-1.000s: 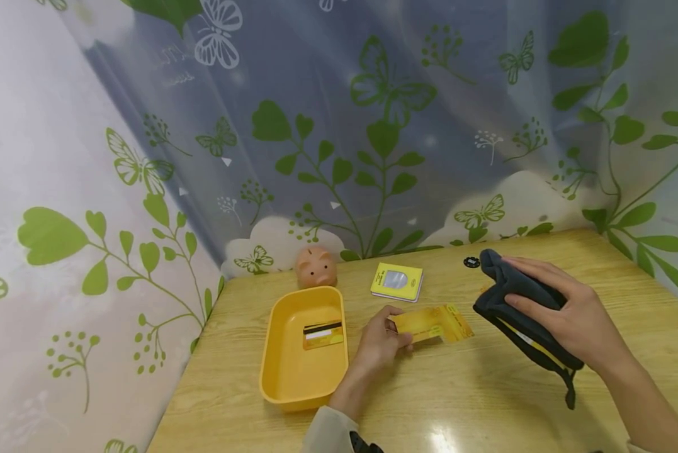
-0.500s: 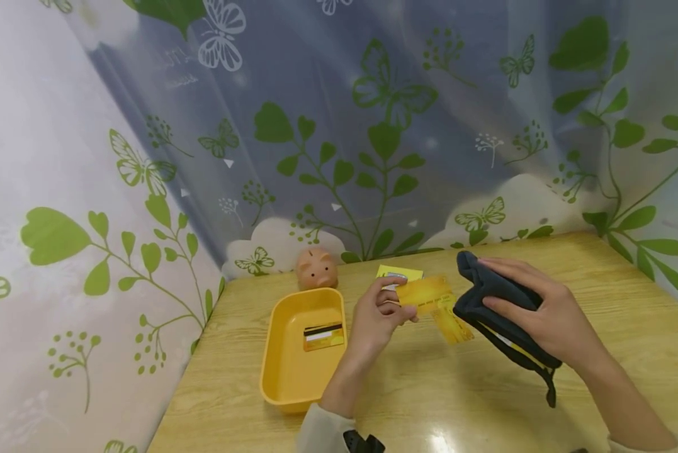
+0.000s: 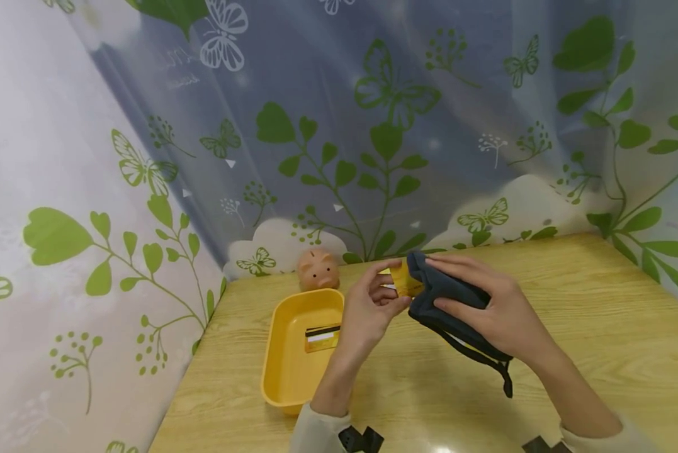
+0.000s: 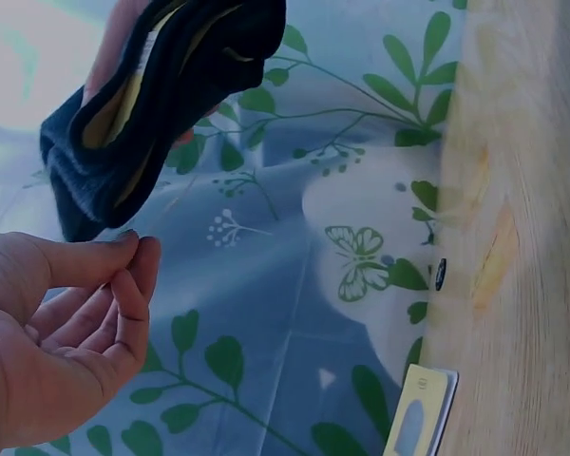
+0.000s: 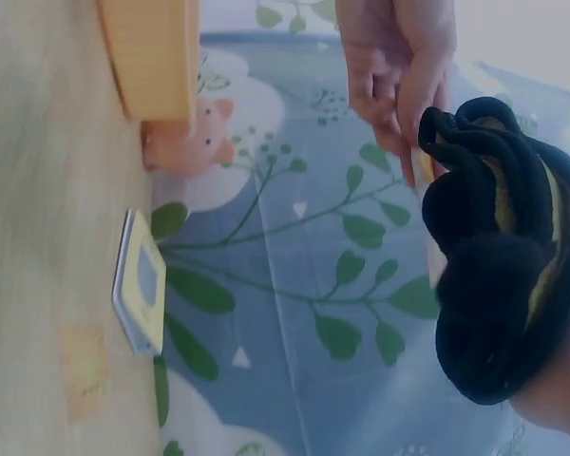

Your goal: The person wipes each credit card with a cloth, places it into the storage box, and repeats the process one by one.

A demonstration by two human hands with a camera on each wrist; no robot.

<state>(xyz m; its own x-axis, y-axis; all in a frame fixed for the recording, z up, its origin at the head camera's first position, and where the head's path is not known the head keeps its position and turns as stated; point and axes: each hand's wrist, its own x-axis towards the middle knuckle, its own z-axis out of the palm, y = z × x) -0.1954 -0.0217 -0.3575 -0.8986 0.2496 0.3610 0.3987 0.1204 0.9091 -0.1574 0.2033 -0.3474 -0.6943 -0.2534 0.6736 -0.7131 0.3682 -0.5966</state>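
Note:
My left hand [image 3: 367, 302] pinches a yellow bank card [image 3: 400, 282] between thumb and fingertips, at the near end of a dark blue soft pouch [image 3: 457, 302]. Part of the card is hidden by the pouch. My right hand [image 3: 497, 302] grips that pouch from above, with its thumb on the near side; a dark strap dangles from its lower end. In the left wrist view, the pouch [image 4: 161, 114] shows folds with yellow inside, close over the left fingertips. A second yellow card [image 5: 85, 370] lies flat on the table, hidden behind the pouch in the head view.
A yellow tray [image 3: 274, 365] stands left of the hands, with a striped card [image 3: 320, 340] inside. Behind it sits a pink piggy bank [image 3: 318, 270]. A yellow booklet [image 5: 142, 285] and a black chip [image 4: 441, 275] lie near the patterned curtain.
Right hand and pouch have moved left to the left hand, which has raised its card from the table. The card now overlaps the pouch's end; the second card is covered from the head view.

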